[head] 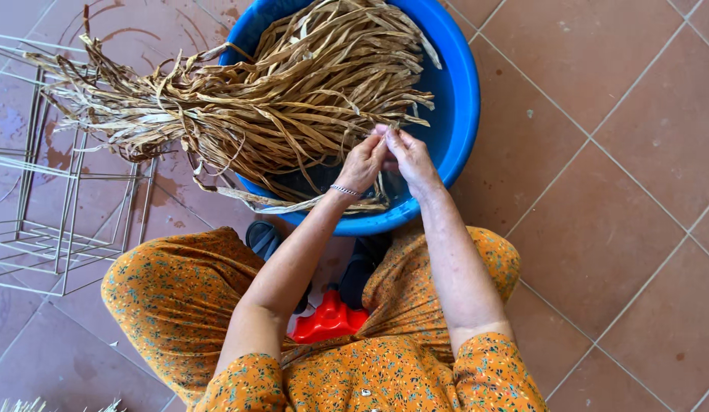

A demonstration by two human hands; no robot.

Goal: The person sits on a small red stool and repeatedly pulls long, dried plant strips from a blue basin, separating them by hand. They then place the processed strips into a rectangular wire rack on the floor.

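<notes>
Both hands (389,156) pinch dried leaf strip (385,131) over blue basin (457,99).

Pkgs: none in view.
Labels: none on basin, fibres or frame.
Signs: none.
Screens: none.
Floor: bare tiles, no print.

- Round plastic basin (457,91): bright blue.
- Bundle of dried leaf strips (278,99): tan and straw-brown, streaked.
- Loose cloth garment (179,297): orange, small speckled flower print.
- Low plastic stool (329,320): red.
- Tiled floor (621,191): reddish-brown squares, pale joints.
- Wire frame (57,236): pale off-white.
</notes>
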